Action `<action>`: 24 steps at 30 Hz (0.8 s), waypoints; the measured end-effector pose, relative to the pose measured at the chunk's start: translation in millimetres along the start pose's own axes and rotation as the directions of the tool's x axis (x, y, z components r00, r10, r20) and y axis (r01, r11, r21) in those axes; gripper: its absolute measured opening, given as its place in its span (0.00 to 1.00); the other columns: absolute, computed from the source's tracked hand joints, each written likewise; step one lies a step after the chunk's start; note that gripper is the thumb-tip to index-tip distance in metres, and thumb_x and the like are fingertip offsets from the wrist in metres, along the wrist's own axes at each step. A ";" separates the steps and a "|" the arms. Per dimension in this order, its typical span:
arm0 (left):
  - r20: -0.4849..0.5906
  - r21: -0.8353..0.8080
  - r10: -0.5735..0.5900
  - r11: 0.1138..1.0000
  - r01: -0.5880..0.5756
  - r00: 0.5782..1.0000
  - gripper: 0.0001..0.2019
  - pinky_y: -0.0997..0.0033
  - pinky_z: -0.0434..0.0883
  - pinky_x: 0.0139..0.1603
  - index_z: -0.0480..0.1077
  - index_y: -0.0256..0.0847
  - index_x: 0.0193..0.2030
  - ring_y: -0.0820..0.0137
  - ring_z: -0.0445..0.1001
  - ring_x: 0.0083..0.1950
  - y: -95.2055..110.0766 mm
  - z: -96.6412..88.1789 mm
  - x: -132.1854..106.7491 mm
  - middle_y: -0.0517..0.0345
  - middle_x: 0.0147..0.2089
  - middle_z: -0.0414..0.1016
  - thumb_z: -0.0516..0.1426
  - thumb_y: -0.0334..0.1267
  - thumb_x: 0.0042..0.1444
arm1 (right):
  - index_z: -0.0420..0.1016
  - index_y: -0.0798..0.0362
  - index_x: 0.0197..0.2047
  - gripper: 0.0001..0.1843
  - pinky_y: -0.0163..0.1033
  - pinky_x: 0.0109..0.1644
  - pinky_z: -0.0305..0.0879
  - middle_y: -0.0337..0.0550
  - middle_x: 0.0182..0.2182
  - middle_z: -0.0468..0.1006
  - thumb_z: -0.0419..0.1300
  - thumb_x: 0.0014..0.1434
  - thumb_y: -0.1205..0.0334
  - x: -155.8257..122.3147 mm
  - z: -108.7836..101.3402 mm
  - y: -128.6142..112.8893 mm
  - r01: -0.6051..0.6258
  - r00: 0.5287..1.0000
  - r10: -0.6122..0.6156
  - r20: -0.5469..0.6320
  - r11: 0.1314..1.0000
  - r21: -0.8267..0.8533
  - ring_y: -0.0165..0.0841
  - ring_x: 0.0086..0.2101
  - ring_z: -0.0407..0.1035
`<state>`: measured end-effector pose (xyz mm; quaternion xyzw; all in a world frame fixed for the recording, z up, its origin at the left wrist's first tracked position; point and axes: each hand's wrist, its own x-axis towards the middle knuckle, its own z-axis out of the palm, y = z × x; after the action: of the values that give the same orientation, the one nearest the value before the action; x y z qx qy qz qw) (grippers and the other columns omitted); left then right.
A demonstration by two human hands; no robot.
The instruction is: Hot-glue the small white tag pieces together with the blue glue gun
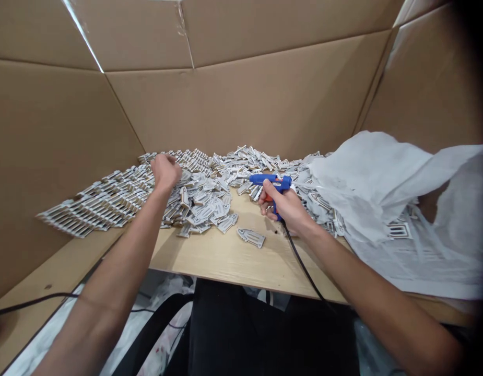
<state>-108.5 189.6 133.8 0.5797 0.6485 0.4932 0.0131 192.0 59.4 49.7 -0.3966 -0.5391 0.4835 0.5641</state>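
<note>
In the head view, the right hand (286, 205) sits at about one o'clock, wrapped firmly around the handle of a blue-and-orange hot glue gun (270, 183), its nozzle aimed toward nine o'clock. A black power cord (304, 266) runs from the gun down past the front edge of the pale wood-grain surface (225, 258). The left hand (165, 172) is at about eleven o'clock, curled narrow with the knuckles up, over a heap of flat grey-and-white cut pieces (204, 201); I cannot tell whether it holds one. The heap lies between the hands and spreads into overlapping rows of pieces (108, 203) toward nine o'clock. A single cut piece (251, 237) rests apart on the bare wood, near the right hand at twelve o'clock. A crumpled white sheet (366, 183) covers the area from two to three o'clock, and corrugated cardboard panels (241, 109) wall the back and sides.
</note>
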 end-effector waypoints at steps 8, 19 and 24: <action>0.561 -0.243 0.414 0.910 -0.336 0.717 0.11 0.62 0.71 0.44 0.79 0.40 0.44 0.62 0.75 0.39 53.4 -1.8 -158.8 0.51 0.41 0.79 0.61 0.43 0.60 | 0.73 0.52 0.36 0.11 0.36 0.34 0.62 0.39 0.29 0.77 0.65 0.58 0.53 3.2 -16.1 -3.4 0.106 0.978 -0.197 -0.075 0.769 -0.631 0.32 0.29 0.70; 0.550 -0.042 0.282 0.949 -0.311 0.786 0.06 0.59 0.68 0.47 0.71 0.40 0.41 0.54 0.73 0.49 25.5 9.1 -244.0 0.47 0.46 0.72 0.62 0.37 0.60 | 0.71 0.52 0.37 0.14 0.38 0.35 0.59 0.49 0.36 0.81 0.69 0.54 0.55 -4.3 9.0 17.9 0.082 0.995 0.021 0.102 0.443 -0.893 0.42 0.36 0.75; 0.442 -0.247 0.147 0.968 -0.037 0.885 0.07 0.68 0.66 0.38 0.66 0.43 0.36 0.65 0.73 0.36 13.1 -6.7 -245.7 0.58 0.35 0.74 0.61 0.38 0.60 | 0.72 0.53 0.39 0.09 0.39 0.37 0.59 0.52 0.40 0.82 0.66 0.56 0.62 -2.2 15.6 26.6 0.086 0.994 0.033 0.105 0.357 -0.930 0.46 0.40 0.77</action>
<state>-22.3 -4.6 9.5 0.7042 0.5369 0.4150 0.2090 173.5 61.9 25.0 -0.6115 -0.7533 0.1037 0.2185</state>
